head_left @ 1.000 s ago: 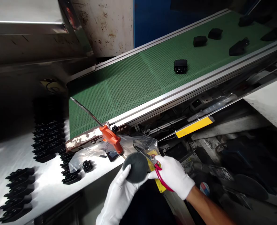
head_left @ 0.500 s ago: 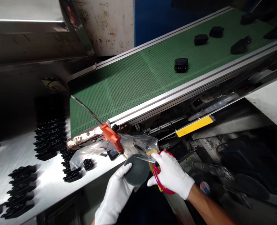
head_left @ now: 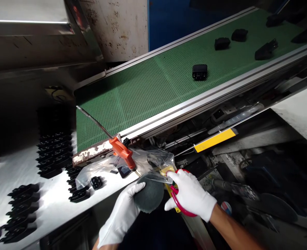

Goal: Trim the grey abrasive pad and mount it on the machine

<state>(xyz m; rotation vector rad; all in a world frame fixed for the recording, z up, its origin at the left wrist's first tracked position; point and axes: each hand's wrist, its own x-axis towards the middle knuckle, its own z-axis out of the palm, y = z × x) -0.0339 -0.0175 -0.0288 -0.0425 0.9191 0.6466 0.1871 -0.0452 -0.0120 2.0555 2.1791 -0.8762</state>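
Just off table edge (head_left: 91, 205), pad (head_left: 149, 193) in left hand (head_left: 120, 215)

Bright glare across the steel tabletop (head_left: 54, 194), deep shadow beneath the conveyor belt (head_left: 148, 93)

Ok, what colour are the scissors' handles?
Red, as the head view shows on the scissors' handles.

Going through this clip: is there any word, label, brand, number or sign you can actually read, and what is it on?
No text can be read in this view.
Small device with a dark display: any marking is too small to read.
Yellow strip: no lettering shows.
Round coloured disc: too blurred to tell.
Yellow card: partly hidden, nothing legible.
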